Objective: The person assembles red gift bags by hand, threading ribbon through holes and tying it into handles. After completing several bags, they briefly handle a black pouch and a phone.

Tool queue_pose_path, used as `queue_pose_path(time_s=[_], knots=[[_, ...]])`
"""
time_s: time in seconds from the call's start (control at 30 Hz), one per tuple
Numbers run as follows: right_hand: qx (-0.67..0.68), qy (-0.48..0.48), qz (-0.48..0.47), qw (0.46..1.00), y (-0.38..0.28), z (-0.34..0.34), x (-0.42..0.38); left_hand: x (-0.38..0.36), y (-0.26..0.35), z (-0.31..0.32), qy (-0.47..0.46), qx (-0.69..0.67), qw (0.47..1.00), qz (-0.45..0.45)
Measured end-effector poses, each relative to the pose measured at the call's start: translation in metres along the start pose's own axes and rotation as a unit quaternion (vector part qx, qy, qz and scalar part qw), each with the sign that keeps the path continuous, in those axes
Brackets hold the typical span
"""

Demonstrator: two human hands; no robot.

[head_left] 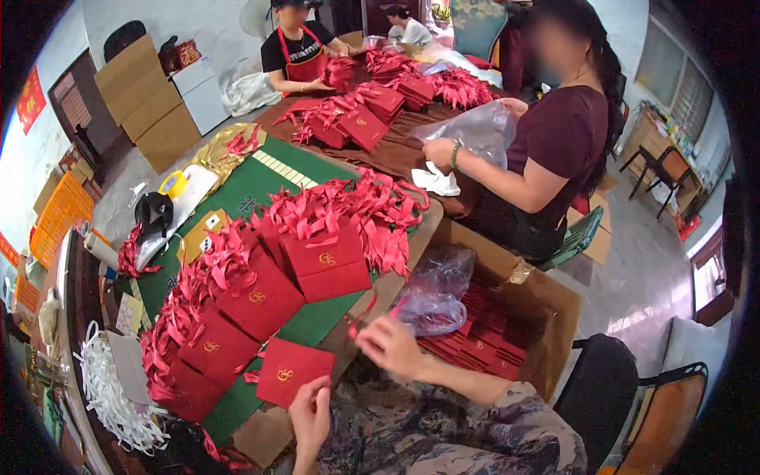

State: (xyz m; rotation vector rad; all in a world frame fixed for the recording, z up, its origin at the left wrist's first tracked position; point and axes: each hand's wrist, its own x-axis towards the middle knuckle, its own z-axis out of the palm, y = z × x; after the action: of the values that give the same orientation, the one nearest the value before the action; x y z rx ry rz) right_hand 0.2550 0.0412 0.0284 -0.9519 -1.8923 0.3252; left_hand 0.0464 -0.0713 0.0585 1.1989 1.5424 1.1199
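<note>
Left hand [310,412] sits low at the table edge, fingertips pinching the near edge of a flat red gift bag [291,370] with a gold emblem, which lies on the green mat [261,186] at the front of the table. Right hand [388,344] is just right of it, over the table edge, fingers curled narrow around a thin red ribbon [366,310] that runs up and left from the hand. Behind the flat bag, rows of the same red bags [261,293] stand or lean in overlapping stacks on the mat, red ribbon handles [356,202] piled on top of them. Open cardboard box [546,305] right of the table, just past the right hand: inside, flat red bags packed in layers, a crumpled clear plastic bag [435,293] resting on them at the left end. White strips [107,388] heaped at the far left of the table. Across the table a person in a maroon top holds a clear plastic sheet [475,131] in both hands; more red bags [380,107] stacked on the brown cloth beyond. Flat cardboard cartons [146,103] lean on the back wall.
</note>
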Motion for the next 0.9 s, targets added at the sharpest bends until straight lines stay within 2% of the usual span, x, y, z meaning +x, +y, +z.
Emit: queue_pose_path(time_s=[0.03,0.07,0.13,0.17,0.2,0.27,0.33,0.4,0.47,0.57,0.6,0.67,0.7,0.73,0.8,0.9], knots=[[0.008,-0.025,-0.03,0.999,-0.011,0.002,-0.004,0.01,-0.011,0.006,-0.053,-0.043,0.998,0.011],[0.017,-0.05,-0.06,0.997,-0.022,0.004,-0.009,0.017,-0.02,0.011,-0.055,-0.043,0.997,0.014],[0.043,-0.081,-0.067,0.994,-0.038,0.009,-0.02,0.026,-0.017,0.023,-0.092,-0.252,0.956,-0.123],[0.071,-0.074,-0.092,0.99,-0.044,0.008,-0.022,0.028,-0.008,0.03,-0.081,-0.305,0.94,-0.128],[0.064,-0.114,-0.091,0.987,-0.045,0.012,-0.028,0.029,-0.006,0.027,-0.084,-0.303,0.941,-0.127],[0.081,-0.123,-0.065,0.987,-0.048,0.009,-0.042,0.033,-0.006,0.018,-0.105,-0.351,0.92,-0.139],[0.085,-0.128,-0.067,0.986,-0.046,0.008,-0.048,0.034,-0.011,0.015,-0.078,-0.322,0.935,-0.129],[0.089,-0.135,-0.069,0.984,-0.043,0.007,-0.057,0.034,-0.014,0.011,-0.06,-0.356,0.929,-0.085],[0.086,-0.184,-0.043,0.978,-0.035,0.007,-0.067,0.037,-0.015,0.008,-0.035,-0.358,0.926,-0.113],[0.059,-0.233,-0.05,0.969,-0.026,0.004,-0.067,0.035,-0.018,0.007,-0.019,-0.387,0.917,-0.092],[0.061,-0.236,-0.051,0.969,-0.027,0.002,-0.061,0.034,-0.022,0.008,-0.012,-0.354,0.933,-0.065],[0.156,-0.181,0.037,0.97,-0.031,0.0,-0.046,0.029,-0.028,0.01,0.001,-0.321,0.946,-0.04],[0.179,-0.167,0.088,0.965,-0.035,0.0,-0.041,0.027,-0.023,0.014,0.002,-0.249,0.968,-0.035],[0.18,-0.172,0.087,0.965,-0.038,-0.001,-0.034,0.025,-0.019,0.019,0.003,-0.176,0.984,-0.03],[0.238,-0.158,0.195,0.938,-0.047,-0.001,-0.018,0.018,-0.012,0.028,0.007,-0.17,0.985,-0.026],[0.28,-0.164,0.183,0.928,-0.046,0.013,-0.015,0.013,-0.012,0.031,-0.036,-0.187,0.981,-0.037]])
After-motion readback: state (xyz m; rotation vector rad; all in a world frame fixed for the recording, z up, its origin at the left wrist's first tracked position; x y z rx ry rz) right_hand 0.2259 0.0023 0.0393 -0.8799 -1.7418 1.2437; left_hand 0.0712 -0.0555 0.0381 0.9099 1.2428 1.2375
